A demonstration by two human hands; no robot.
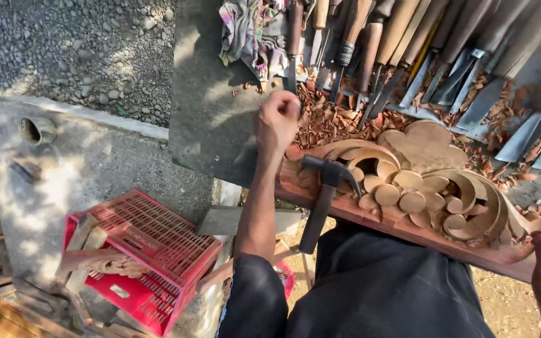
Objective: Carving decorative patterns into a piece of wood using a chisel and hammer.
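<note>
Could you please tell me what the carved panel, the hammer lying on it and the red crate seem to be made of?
Carved panel: bare reddish-brown wood, unvarnished by its matt look, with matching shavings around it.
Hammer: dark head, probably steel, on a dull, likely wooden handle.
Red crate: moulded plastic, judging by its even colour and slotted grid walls.
</note>
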